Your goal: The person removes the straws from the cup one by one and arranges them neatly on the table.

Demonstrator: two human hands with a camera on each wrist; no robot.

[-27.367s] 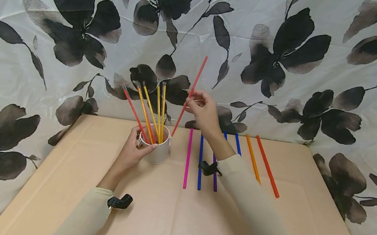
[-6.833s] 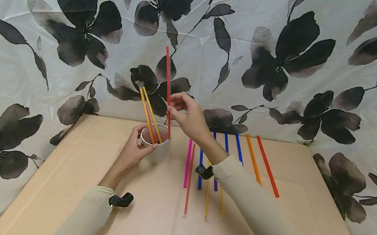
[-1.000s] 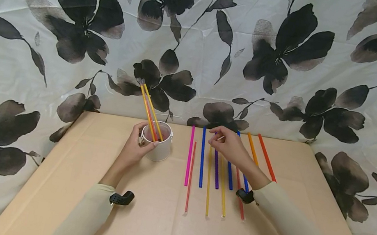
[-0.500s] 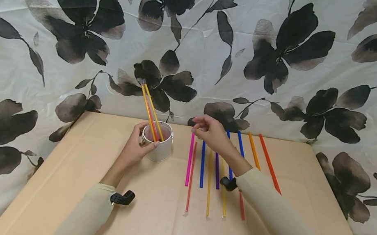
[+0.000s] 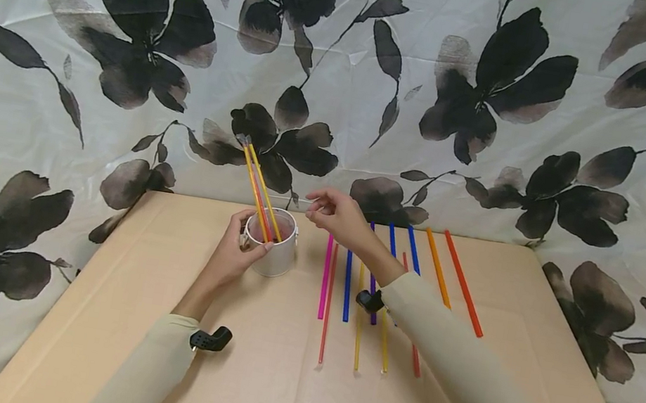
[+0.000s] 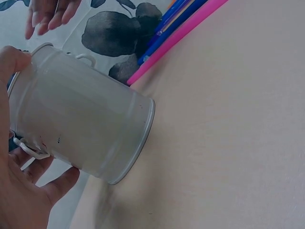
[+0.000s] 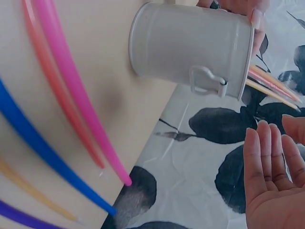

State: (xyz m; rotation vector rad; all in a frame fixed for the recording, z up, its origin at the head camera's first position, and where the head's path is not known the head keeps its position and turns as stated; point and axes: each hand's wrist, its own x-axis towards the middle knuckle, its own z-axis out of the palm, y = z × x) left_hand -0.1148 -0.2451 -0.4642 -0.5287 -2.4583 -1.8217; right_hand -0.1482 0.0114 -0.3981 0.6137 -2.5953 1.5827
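Observation:
My left hand (image 5: 233, 250) grips the side of a small white metal bucket (image 5: 277, 261) standing upright on the table, its thumb near the rim. Leaning to the left inside it are thin yellow and red sticks (image 5: 258, 191) with clear tips. In the left wrist view the bucket (image 6: 90, 114) shows a wire loop on its side. Just right of the rim hovers my right hand (image 5: 342, 219), apart from the bucket. The right wrist view shows its fingers (image 7: 266, 162) nearly straight, with nothing held.
A row of sticks lies right of the bucket: pink (image 5: 325, 280), blue (image 5: 346, 291), purple (image 5: 374, 313), orange (image 5: 437, 263) and red (image 5: 463, 282). Thin red (image 5: 324, 333) and yellow (image 5: 357, 346) sticks lie between them. A floral cloth (image 5: 341, 90) hangs behind the table.
Over the last second my right hand moves left from the row to the bucket. Earlier it held a thin red stick; several thin sticks once in the bucket now lie in the row.

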